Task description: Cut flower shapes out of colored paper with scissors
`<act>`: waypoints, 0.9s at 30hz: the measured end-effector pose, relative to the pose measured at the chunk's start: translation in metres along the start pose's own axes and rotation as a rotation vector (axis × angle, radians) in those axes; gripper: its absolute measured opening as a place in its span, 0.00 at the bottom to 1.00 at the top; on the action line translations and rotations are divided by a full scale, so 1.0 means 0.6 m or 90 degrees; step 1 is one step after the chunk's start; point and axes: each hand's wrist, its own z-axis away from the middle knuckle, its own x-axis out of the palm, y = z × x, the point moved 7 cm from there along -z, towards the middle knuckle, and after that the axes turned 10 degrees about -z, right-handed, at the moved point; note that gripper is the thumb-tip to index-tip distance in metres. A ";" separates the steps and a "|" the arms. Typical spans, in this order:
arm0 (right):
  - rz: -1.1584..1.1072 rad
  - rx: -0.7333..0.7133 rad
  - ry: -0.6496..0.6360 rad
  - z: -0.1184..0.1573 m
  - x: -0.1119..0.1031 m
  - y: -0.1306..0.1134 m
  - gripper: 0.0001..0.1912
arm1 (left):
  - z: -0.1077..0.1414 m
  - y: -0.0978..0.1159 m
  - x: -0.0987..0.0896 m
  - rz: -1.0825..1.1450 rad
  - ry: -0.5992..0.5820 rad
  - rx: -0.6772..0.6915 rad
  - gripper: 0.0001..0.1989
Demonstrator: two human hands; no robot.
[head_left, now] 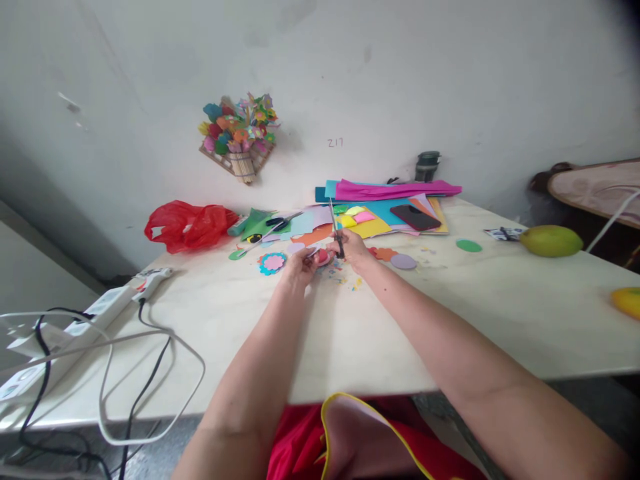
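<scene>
My right hand (353, 251) is closed round the dark handles of a pair of scissors (333, 217), whose blades point up and away from me. Just left of it, my left hand (301, 265) pinches a small red-pink paper piece (323, 256). Its exact shape is partly covered by the fingers. Beside my left hand lies a layered paper flower (273, 263) in blue and pink. To the right of my hands are an orange paper flower (386, 254) and a lilac paper circle (403, 261). Tiny paper scraps (345, 280) are scattered below the hands.
Coloured paper sheets (385, 217) lie at the back with a phone (415, 217) on them. A second pair of scissors (283, 222) and a red plastic bag (187, 225) are left of these. A power strip (107, 303) with loose cables lines the left edge; a mango (551, 241) sits right.
</scene>
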 end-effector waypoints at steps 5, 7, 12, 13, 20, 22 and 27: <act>0.026 -0.016 -0.015 -0.002 0.002 0.000 0.16 | -0.008 0.008 -0.011 0.012 0.016 -0.018 0.10; 0.033 -0.021 -0.022 -0.003 0.003 0.002 0.15 | -0.017 0.012 -0.015 -0.013 0.005 -0.007 0.10; 0.038 -0.030 -0.046 -0.002 0.007 0.003 0.15 | -0.037 0.023 -0.017 -0.106 -0.057 0.050 0.11; 0.039 -0.029 -0.048 -0.002 0.008 0.004 0.14 | -0.038 0.024 -0.017 -0.111 -0.064 0.056 0.12; 0.040 -0.017 -0.034 0.001 0.010 -0.001 0.15 | -0.023 0.018 -0.014 -0.115 -0.033 0.059 0.09; 0.045 -0.015 -0.031 0.000 0.006 -0.002 0.16 | -0.016 0.022 -0.010 -0.119 -0.042 0.107 0.07; 0.089 0.033 -0.060 0.000 -0.003 0.001 0.16 | -0.011 0.034 -0.005 -0.164 -0.095 0.218 0.08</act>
